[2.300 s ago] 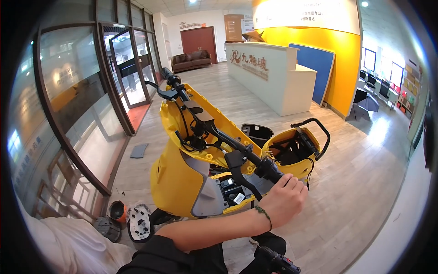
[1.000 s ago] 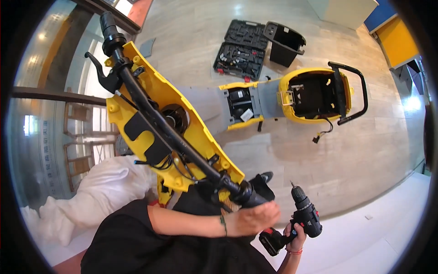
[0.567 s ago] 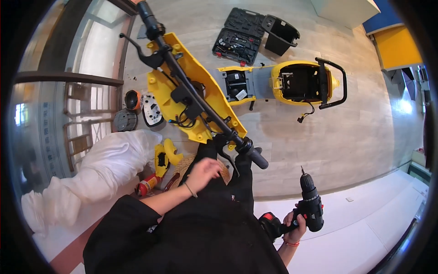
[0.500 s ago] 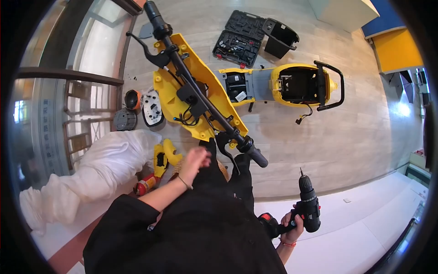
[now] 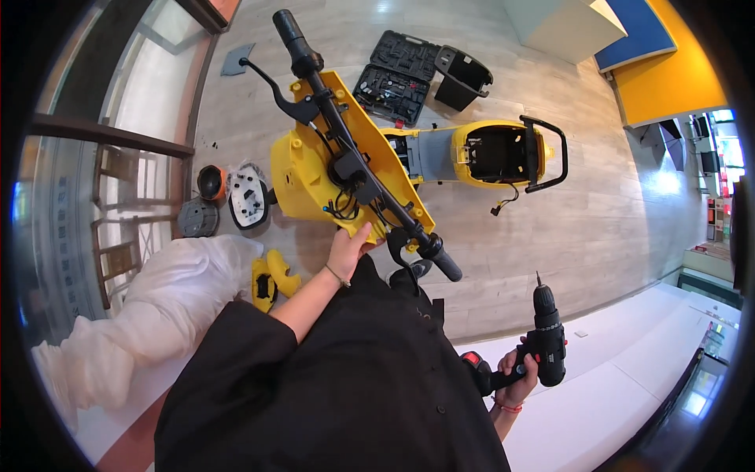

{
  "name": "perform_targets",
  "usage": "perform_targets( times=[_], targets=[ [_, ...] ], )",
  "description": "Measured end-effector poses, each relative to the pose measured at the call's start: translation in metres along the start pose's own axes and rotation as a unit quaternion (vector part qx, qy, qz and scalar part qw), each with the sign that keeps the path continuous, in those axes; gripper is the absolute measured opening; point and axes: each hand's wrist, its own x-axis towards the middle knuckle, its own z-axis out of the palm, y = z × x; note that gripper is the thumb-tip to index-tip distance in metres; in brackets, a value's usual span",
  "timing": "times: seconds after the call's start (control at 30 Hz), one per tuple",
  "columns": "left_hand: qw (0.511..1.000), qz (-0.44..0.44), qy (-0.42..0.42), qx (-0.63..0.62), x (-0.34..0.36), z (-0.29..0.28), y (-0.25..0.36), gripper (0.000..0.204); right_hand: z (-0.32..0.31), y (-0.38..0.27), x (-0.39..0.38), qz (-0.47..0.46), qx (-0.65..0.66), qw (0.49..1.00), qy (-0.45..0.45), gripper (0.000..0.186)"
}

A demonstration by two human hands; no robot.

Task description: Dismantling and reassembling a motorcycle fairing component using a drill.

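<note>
A partly dismantled yellow scooter (image 5: 330,169) stands on the wood floor below me, its black handlebar (image 5: 354,149) running from upper left to lower right. My left hand (image 5: 348,250) rests on the lower edge of the yellow front panel, fingers against the plastic. Whether it grips the edge I cannot tell. My right hand (image 5: 515,376) is low at the right, closed around the handle of a black cordless drill (image 5: 543,346) whose bit points upward. The yellow rear body (image 5: 503,149) with its open seat bay lies behind the front.
An open black tool case (image 5: 393,75) and a black bin (image 5: 464,75) lie at the back. Loose parts, a headlight unit (image 5: 248,197) and yellow panels (image 5: 267,279) sit left of the scooter. A white plastic-wrapped bundle (image 5: 157,315) lies at my left. Glass wall on the left.
My left hand has let go of the right handlebar grip and moved down to the yellow front panel. The drill stays in my right hand, held out to the right.
</note>
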Motion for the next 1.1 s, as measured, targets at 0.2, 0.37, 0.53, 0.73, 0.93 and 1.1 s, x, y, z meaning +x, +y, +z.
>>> perform_targets(
  times=[0.2, 0.37, 0.53, 0.73, 0.93, 1.1],
  targets=[
    [1.0, -0.017, -0.004, 0.009, -0.004, 0.001, 0.005, 0.024, 0.031, 0.001, 0.003, 0.02, -0.065, 0.998, -0.013, 0.041],
    [1.0, -0.024, 0.003, 0.017, -0.005, 0.0, 0.007, 0.025, 0.052, 0.0, -0.001, 0.025, -0.106, 0.994, -0.028, 0.043],
    [0.997, -0.041, -0.047, 0.043, 0.003, -0.011, 0.001, 0.026, 0.071, 0.011, -0.009, 0.024, -0.118, 0.993, -0.012, 0.043],
    [0.993, -0.085, -0.059, 0.049, -0.002, -0.01, 0.015, 0.032, 0.096, 0.023, -0.021, 0.022, -0.089, 0.996, 0.018, 0.043],
    [0.961, -0.135, -0.14, 0.194, 0.002, -0.031, 0.056, 0.03, 0.128, 0.034, -0.029, 0.009, -0.09, 0.995, 0.045, 0.044],
    [0.971, -0.106, -0.132, 0.169, -0.002, -0.052, 0.096, 0.029, 0.147, 0.043, -0.04, 0.006, -0.073, 0.995, 0.073, 0.044]
  ],
)
